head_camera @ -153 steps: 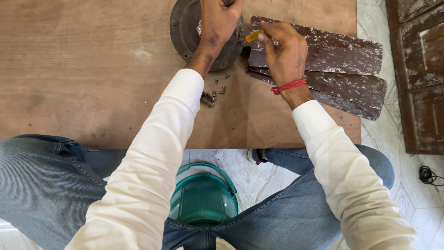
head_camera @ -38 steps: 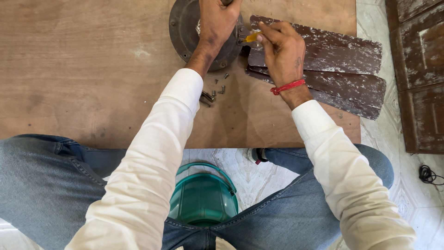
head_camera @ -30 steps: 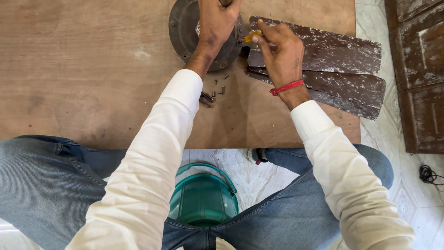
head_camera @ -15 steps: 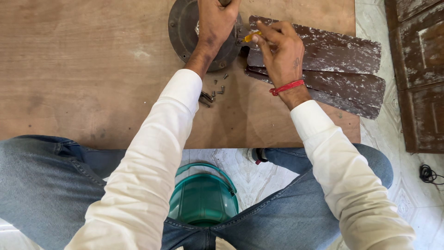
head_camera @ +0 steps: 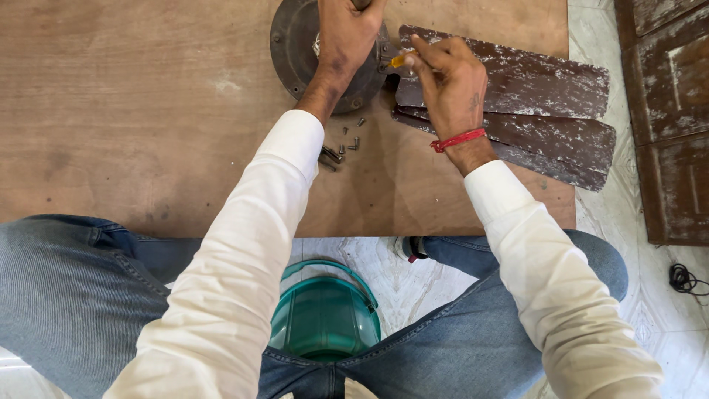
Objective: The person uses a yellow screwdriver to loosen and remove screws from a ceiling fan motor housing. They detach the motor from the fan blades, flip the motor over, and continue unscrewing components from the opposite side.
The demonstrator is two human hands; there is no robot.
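Left hand (head_camera: 347,37) clamped over ceiling fan motor housing (head_camera: 295,52), pinning it flat on plywood board (head_camera: 133,118). Right hand (head_camera: 447,81) closed on yellow-handled screwdriver (head_camera: 399,60); tip at blade root beside housing, tip itself hidden. Two worn brown fan blades (head_camera: 532,103) stacked, extending right. Loose screws (head_camera: 351,140) near left forearm. Risk: driver slip off screw head toward left hand if housing turns. Risk: sleeve sweep scattering screws off board.

Two fan blades (head_camera: 517,81), one motor hub (head_camera: 295,44)

Right hand (head_camera: 452,83) slightly nearer hub (head_camera: 295,46)
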